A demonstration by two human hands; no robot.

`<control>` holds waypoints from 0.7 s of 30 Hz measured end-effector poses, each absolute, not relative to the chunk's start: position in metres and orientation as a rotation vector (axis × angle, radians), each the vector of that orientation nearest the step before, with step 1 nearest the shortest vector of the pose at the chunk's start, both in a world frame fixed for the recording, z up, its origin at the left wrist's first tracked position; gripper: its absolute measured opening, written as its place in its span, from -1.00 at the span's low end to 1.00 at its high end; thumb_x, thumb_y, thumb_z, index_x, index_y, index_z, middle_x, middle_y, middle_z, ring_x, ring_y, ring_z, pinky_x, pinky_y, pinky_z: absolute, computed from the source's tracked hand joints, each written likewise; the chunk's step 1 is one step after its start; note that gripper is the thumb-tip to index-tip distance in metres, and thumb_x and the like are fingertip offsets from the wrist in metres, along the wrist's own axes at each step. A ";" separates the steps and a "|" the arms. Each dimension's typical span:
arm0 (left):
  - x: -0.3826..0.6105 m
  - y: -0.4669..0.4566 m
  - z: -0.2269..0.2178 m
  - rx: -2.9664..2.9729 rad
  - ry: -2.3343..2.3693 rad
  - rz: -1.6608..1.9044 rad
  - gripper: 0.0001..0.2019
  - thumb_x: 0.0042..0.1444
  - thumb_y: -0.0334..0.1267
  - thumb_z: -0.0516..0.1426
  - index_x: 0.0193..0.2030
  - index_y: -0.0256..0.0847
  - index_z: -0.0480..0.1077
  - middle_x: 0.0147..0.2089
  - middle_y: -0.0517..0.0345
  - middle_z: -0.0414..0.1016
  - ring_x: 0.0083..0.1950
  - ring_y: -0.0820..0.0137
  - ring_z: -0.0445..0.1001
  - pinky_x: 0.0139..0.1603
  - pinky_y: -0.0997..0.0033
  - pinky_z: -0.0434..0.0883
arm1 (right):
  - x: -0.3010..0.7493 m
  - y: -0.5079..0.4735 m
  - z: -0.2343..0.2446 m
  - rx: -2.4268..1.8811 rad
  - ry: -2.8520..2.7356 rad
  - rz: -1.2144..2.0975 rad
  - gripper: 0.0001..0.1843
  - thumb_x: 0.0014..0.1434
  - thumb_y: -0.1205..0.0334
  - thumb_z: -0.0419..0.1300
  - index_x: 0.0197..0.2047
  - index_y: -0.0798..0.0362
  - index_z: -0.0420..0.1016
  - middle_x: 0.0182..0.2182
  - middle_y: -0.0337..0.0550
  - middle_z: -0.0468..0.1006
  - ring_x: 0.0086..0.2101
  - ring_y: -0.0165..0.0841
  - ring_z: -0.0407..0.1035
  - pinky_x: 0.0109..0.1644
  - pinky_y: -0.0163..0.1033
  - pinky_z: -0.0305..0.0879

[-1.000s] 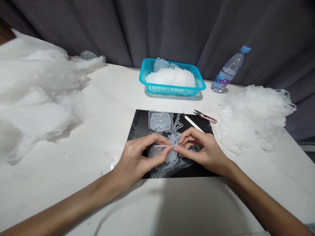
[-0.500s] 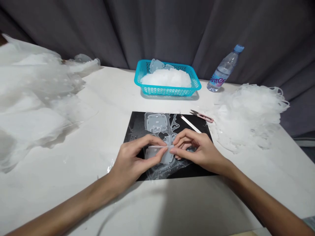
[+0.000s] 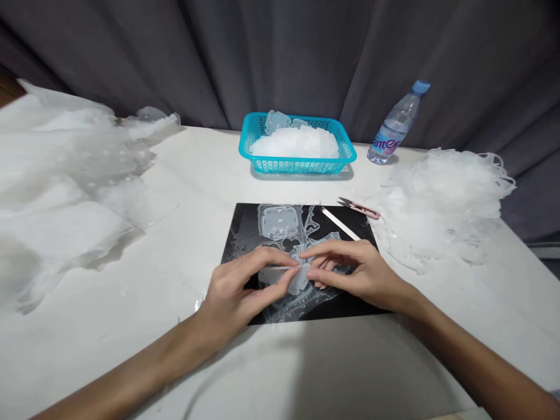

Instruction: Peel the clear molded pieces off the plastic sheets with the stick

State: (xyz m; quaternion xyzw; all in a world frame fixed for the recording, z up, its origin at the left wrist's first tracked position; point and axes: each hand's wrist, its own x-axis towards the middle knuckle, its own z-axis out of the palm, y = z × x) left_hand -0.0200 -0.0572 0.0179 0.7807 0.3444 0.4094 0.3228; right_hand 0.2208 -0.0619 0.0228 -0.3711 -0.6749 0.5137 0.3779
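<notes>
Lying pinched in the left grip (image 3: pixel 236 283), a translucent piece (image 3: pixel 300 283) ends beside the slightly parted right grip (image 3: pixel 365 269).

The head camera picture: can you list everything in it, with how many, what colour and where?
Table: one, white, across the view
Curtain: one, dark grey, behind
Sheet heap: one, whitish, left
Basket: one, turquoise, table's back
Basket pieces: too jumbled to count, whitish, inside it
Bottle: one, clear with blue cap, right of basket
Stringy heap: one, white, right
Mat: one, black, below the hands
Snips: one, pink and dark, mat's upper right corner
Stick: one, white, on the mat
Shaped sheets: several, see-through, on the mat
Held piece: at least one, cloudy, above the mat
Left hand: one, bare, pinching that piece
Right hand: one, bare, at its right end
</notes>
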 end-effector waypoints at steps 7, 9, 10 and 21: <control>-0.020 -0.059 0.023 2.190 0.703 1.159 -0.67 0.23 -0.51 0.26 0.05 -0.03 0.55 -0.15 0.17 0.73 -0.12 0.26 0.70 0.06 0.14 0.64 | 0.220 -0.064 0.029 -0.968 -1.821 1.128 -0.95 0.28 0.24 0.37 -0.18 0.01 0.66 -0.33 -0.24 0.68 -0.37 -0.43 0.58 -0.23 -0.33 0.59; -0.019 -0.059 0.025 2.213 0.678 1.179 -0.63 0.22 -0.54 0.26 0.08 -0.02 0.54 -0.14 0.16 0.73 -0.14 0.26 0.70 0.06 0.13 0.64 | 0.220 -0.065 0.029 -0.950 -1.850 1.061 -0.96 0.28 0.25 0.38 -0.19 0.01 0.66 -0.33 -0.25 0.68 -0.38 -0.45 0.57 -0.23 -0.35 0.57; -0.019 -0.059 0.025 2.221 0.670 1.187 -0.60 0.21 -0.55 0.27 0.09 -0.02 0.53 -0.13 0.15 0.73 -0.14 0.27 0.70 0.07 0.12 0.64 | 0.220 -0.065 0.028 -0.945 -1.859 1.037 -0.96 0.28 0.26 0.38 -0.19 0.01 0.66 -0.33 -0.26 0.68 -0.38 -0.45 0.56 -0.23 -0.35 0.57; -0.019 -0.062 0.020 2.130 0.796 1.117 -0.81 0.23 -0.38 0.32 -0.04 -0.10 0.55 -0.18 0.13 0.72 -0.12 0.26 0.69 0.06 0.20 0.63 | 0.219 -0.068 0.026 -0.954 -1.821 1.045 -0.96 0.29 0.23 0.37 -0.19 0.00 0.65 -0.35 -0.24 0.69 -0.40 -0.42 0.60 -0.26 -0.33 0.62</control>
